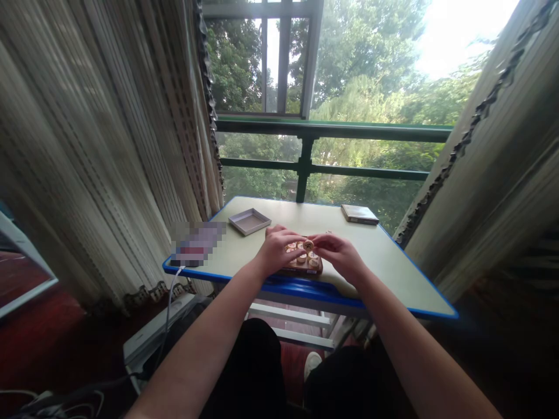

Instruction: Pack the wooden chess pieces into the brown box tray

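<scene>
A round wooden Chinese chess piece point(308, 245) with a dark character on its face is held tilted up above a small box. The fingertips of my right hand point(338, 251) pinch it from the right. My left hand point(278, 247) curves over the box's left side, its forefinger and thumb closed against the piece's left edge. Below them, the shallow brown box point(301, 271) lies near the table's front edge with several more round pieces point(313, 262) in it. My left hand hides part of the box and its contents.
On the pale blue-edged table point(384, 273), an open grey tray point(250, 222) lies at back left and a flat box point(360, 214) at back right. A blurred-out device point(198, 244) with a white cable point(170, 299) occupies the left corner. Curtains flank the railing point(305, 166).
</scene>
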`<state>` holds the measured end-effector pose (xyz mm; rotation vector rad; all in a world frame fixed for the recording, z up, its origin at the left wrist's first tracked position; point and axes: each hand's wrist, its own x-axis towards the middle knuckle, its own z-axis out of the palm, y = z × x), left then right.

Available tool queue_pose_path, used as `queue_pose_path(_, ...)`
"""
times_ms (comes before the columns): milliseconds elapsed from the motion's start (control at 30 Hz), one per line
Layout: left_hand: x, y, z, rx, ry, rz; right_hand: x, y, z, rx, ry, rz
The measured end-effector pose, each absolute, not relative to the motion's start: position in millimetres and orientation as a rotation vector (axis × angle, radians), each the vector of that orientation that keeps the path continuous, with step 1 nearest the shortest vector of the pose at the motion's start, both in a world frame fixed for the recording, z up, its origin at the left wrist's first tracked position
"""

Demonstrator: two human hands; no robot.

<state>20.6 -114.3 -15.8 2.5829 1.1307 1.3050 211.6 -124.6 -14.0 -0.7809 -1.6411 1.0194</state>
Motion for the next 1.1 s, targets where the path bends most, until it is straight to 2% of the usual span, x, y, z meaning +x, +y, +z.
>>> queue_pose_path(400,20,-117,-14,2.573,1.145,1.271,216,-128,-14,-0.948,-1.959,0.468)
queue_pose_path(733,12,-131,-15,2.594,1.132,1.263,215,-132,-12,-0.847,-2.252,0.287)
queue_pose_path(1100,14,-130,-17,2.657,1.125,1.088,215,-128,-17,-0.922,-2.283,0.192)
